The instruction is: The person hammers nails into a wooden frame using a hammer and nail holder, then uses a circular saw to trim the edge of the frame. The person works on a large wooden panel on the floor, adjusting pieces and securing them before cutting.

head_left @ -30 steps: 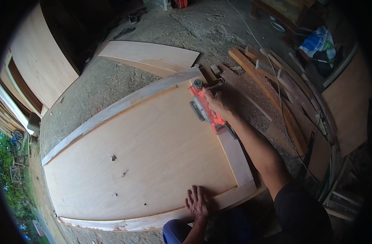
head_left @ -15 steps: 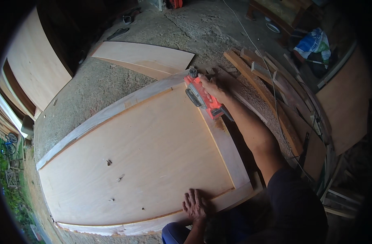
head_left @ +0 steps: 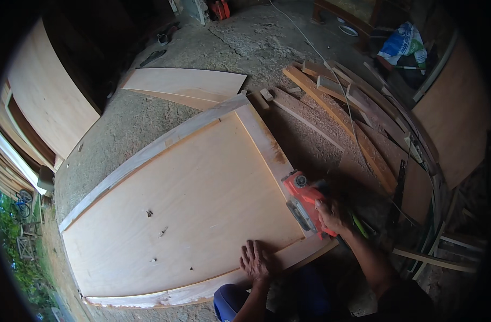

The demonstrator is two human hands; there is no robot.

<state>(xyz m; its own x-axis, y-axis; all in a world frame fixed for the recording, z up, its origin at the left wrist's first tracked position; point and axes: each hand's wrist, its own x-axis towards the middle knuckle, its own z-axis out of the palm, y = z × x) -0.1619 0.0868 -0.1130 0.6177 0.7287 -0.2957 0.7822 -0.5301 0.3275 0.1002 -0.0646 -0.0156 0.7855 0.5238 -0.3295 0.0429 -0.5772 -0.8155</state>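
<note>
A large plywood panel point(head_left: 191, 214) lies flat on the floor point(head_left: 240, 48). The right hand point(head_left: 331, 214) grips a red planer point(head_left: 305, 206) on the panel's right edge, near its near corner. The left hand point(head_left: 255, 260) rests open, fingers spread, on the near edge. A blue-and-white bag point(head_left: 405, 45) sits at the floor's far right.

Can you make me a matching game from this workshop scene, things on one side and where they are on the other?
Things:
1. red power planer
2. left hand
3. loose plywood sheet
4. blue and white bag

Places:
A. flat on the big panel's near edge
B. far right, by the wall
C. on the panel's right rail, under the right hand
D. on the ground beyond the panel

Pairs: 1-C, 2-A, 3-D, 4-B
</note>
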